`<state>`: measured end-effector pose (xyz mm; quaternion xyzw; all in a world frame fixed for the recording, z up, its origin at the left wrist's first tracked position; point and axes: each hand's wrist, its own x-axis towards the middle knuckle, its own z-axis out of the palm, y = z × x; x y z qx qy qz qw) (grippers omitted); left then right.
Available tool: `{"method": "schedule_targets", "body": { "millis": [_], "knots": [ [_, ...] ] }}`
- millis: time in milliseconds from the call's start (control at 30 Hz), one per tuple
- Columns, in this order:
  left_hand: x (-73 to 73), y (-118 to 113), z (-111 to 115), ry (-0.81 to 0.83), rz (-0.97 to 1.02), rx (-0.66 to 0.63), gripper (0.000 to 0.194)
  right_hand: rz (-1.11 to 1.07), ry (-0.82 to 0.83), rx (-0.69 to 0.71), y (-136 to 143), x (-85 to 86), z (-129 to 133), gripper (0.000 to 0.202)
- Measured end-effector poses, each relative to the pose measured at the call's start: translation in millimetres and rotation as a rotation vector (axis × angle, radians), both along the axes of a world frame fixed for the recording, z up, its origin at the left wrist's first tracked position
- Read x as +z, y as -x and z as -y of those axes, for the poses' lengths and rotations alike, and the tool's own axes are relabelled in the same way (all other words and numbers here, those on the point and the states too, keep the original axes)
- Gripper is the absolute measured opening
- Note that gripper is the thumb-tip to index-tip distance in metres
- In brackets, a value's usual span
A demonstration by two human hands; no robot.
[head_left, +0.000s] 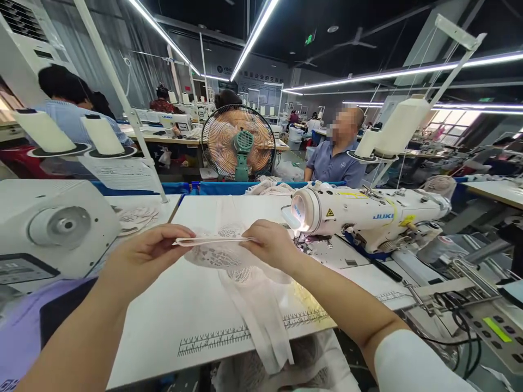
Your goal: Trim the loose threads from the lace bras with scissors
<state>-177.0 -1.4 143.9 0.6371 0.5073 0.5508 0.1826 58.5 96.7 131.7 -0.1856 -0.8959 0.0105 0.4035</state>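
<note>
Lace cloth (223, 258), pale and folded, is stretched between two bare hands above a white counter (159, 326), its long bands hanging over the near edge. At far left stands a white machine head (61, 223), two thread cones (43, 132) above it. The left hand (149, 253) has its grip closed, thumb and fingers pinching one end of the cloth's straight edge. At center, a large fan (239, 141) stands behind the counter, while a printed ruler (229, 336) runs beneath the bands. The right hand (272, 245) pinches the edge's other end, its grip also closed. The layers appear lined up along that edge; whether it is stitched cannot be told. More cloth (327, 356) lies heaped below the counter, finished or unfinished, it is unclear. Across the counter, a person in a blue shirt (339, 163) is seated. At right, a sewing machine (363, 212) glows under its lamp; the held edge is apart from its needle area, so that edge does not appear to be under stitching now.
</note>
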Motion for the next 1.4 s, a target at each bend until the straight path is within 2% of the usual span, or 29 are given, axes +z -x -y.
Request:
{"method": "schedule_targets", "body": {
  "millis": [133, 267, 367, 533, 667, 867, 1033, 1200, 1333, 1400],
  "knots": [
    [8.9, -11, 5, -0.038, 0.009, -0.011, 0.011, -0.021, -0.048, 0.012, 0, -1.6, 1, 0.015],
    [11.2, -19, 8, -0.051, -0.002, 0.028, 0.015, -0.05, -0.285, -0.037, 0, -5.4, 2, 0.018],
    [4.5, -24, 11, -0.092, -0.008, 0.057, 0.016, -0.067, -0.43, -0.066, 0, -10.9, 6, 0.017],
    [-15.3, -30, 16, -0.141, 0.015, 0.036, 0.016, -0.072, -0.488, -0.037, -2, -22.6, 10, 0.016],
    [-22.7, -33, 16, -0.135, 0.025, 0.023, 0.016, -0.071, -0.491, -0.034, -4, -27.0, 12, 0.015],
    [-22.6, -35, 19, -0.149, 0.002, 0.024, 0.019, -0.06, -0.445, -0.056, -7, -26.4, 14, 0.018],
    [-21.0, -35, 22, -0.158, -0.099, -0.021, 0.018, -0.027, -0.392, -0.048, -14, -24.7, 14, 0.019],
    [-17.9, -33, 27, -0.098, -0.113, 0.031, 0.008, 0.027, -0.309, -0.033, -21, -25.0, 12, 0.017],
    [-17.9, -31, 33, -0.078, -0.176, 0.025, 0.016, 0.047, -0.269, -0.021, -26, -25.0, 12, 0.021],
    [-15.3, -33, 36, -0.066, -0.207, 0.073, 0.019, 0.074, -0.251, -0.016, -28, -24.4, 12, 0.024]
  ]
}}
